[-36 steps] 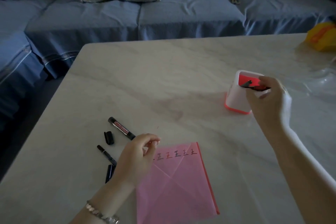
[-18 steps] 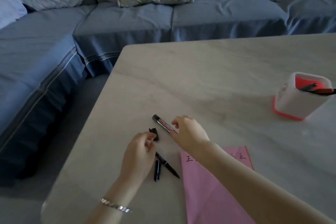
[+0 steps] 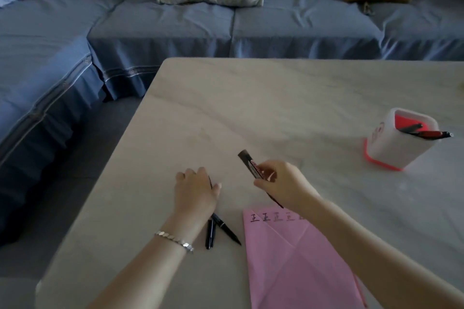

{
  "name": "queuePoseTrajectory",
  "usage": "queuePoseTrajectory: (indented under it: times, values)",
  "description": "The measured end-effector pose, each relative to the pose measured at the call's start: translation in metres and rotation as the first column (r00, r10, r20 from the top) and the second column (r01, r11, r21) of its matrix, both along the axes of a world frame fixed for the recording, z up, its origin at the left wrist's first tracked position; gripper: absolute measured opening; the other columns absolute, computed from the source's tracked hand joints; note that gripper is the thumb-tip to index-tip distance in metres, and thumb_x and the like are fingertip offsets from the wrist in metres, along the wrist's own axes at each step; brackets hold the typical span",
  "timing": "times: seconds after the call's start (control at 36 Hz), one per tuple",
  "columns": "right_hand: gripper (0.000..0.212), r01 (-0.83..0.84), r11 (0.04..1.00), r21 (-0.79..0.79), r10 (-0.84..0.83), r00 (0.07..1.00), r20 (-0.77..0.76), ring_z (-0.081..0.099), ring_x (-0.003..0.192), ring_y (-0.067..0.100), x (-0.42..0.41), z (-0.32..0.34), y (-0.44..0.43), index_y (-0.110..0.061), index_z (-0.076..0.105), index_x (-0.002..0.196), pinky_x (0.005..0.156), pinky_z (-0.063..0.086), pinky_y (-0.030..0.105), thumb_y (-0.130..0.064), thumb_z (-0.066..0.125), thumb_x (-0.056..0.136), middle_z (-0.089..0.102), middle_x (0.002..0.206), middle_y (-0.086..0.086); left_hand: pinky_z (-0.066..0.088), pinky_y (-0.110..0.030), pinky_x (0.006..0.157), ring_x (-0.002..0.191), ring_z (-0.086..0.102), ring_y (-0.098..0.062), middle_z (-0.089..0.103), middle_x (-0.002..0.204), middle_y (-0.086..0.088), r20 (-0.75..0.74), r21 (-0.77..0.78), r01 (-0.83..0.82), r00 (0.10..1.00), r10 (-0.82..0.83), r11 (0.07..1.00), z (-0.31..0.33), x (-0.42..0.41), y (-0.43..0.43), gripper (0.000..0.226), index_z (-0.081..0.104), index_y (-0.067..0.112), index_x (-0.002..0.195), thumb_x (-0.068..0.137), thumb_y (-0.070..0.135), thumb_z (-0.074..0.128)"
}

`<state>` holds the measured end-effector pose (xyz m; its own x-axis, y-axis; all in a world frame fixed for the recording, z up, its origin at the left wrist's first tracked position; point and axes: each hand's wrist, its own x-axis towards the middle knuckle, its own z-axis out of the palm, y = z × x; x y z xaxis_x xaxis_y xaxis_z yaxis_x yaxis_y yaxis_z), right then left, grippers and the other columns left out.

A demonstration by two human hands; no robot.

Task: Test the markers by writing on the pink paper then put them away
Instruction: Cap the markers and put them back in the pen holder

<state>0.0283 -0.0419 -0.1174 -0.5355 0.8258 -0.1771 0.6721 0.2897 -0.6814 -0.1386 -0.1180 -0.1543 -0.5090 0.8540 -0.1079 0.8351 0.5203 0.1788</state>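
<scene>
**Desk:** How were the hands set just then?

**Operator:** My right hand (image 3: 281, 185) gripped the thick marker (image 3: 248, 163) round its barrel. The nib end pointed down, just above the top edge of the pink paper (image 3: 296, 258). My left hand (image 3: 195, 190) sat knuckles-up on the table (image 3: 276, 108), with its fingers curled over a dark sliver I took for the cap (image 3: 210, 180).

**Desk:** And what did the step need?

**Operator:** A row of marks (image 3: 273, 217) filled the top edge, so I judged that bare pink below it was the place to write. The sheet was creased and nothing pinned it, so I wanted the left hand to press it flat first. After that, one light stroke. Once capped, the marker belonged in the holder (image 3: 391, 148), well apart to the right. A thin pen (image 3: 226, 231) and its lid (image 3: 209, 233) lay by my left wrist, not yet put away.
</scene>
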Motion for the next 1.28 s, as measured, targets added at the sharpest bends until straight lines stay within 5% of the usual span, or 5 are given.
queuePoseTrajectory:
  times: [0.25, 0.39, 0.67, 1.08, 1.28]
  values:
    - [0.018, 0.19, 0.947, -0.26, -0.27, 0.909, -0.318, 0.058, 0.057, 0.008, 0.072, 0.008, -0.018, -0.027, 0.063, 0.079, 0.062, 0.048, 0.02, -0.009, 0.066, 0.081, 0.061, 0.063, -0.008, 0.04, -0.029, 0.082, 0.1, 0.053, -0.025, 0.054, 0.108, -0.007, 0.344, 0.26, -0.068, 0.938, -0.027, 0.963, 0.011, 0.036, 0.003, 0.026, 0.05, 0.014, 0.114, 0.088, 0.017, 0.054]
    - [0.011, 0.248, 0.84, -0.482, -0.499, 0.704, -0.507, 0.063, 0.059, 0.013, 0.097, 0.01, -0.029, -0.008, 0.065, 0.094, 0.062, 0.054, 0.025, -0.005, 0.061, 0.084, 0.064, 0.067, 0.002, 0.046, -0.012, 0.066, 0.08, 0.064, -0.011, 0.065, 0.088, 0.009, 0.76, 0.34, -0.179, 0.631, -0.157, 0.923, 0.041, 0.083, -0.004, 0.024, 0.058, 0.025, 0.096, 0.078, 0.013, 0.07]
    - [0.032, 0.285, 0.776, -0.563, -0.624, 0.218, -0.75, 0.069, 0.076, 0.017, 0.124, 0.021, -0.052, -0.012, 0.059, 0.077, 0.068, 0.055, 0.022, -0.025, 0.074, 0.053, 0.067, 0.072, 0.002, 0.048, -0.013, 0.069, 0.073, 0.064, -0.001, 0.071, 0.082, 0.011, 0.859, 0.359, -0.127, 0.433, -0.274, 0.925, 0.056, 0.126, -0.032, 0.024, 0.065, 0.03, 0.089, 0.078, 0.009, 0.069]
    - [0.072, 0.32, 0.775, -0.545, -0.629, 0.297, -0.719, 0.07, 0.075, 0.019, 0.119, 0.024, -0.074, -0.038, 0.037, 0.123, 0.061, 0.057, 0.025, 0.007, 0.062, 0.073, 0.064, 0.083, 0.008, 0.044, -0.005, 0.07, 0.081, 0.064, 0.002, 0.069, 0.091, 0.02, 0.836, 0.395, -0.092, 0.448, -0.316, 0.914, 0.062, 0.13, -0.042, 0.03, 0.063, 0.036, 0.092, 0.079, 0.009, 0.067]
    - [0.074, 0.198, 0.83, -0.521, -0.556, 0.362, -0.748, 0.071, 0.075, 0.026, 0.126, 0.026, -0.072, -0.031, 0.055, 0.097, 0.06, 0.057, 0.027, -0.044, 0.089, 0.033, 0.071, 0.074, 0.006, 0.046, -0.009, 0.075, 0.084, 0.063, -0.003, 0.07, 0.089, 0.013, 0.808, 0.413, -0.048, 0.479, -0.342, 0.91, 0.061, 0.128, -0.047, 0.029, 0.063, 0.037, 0.091, 0.081, 0.01, 0.066]
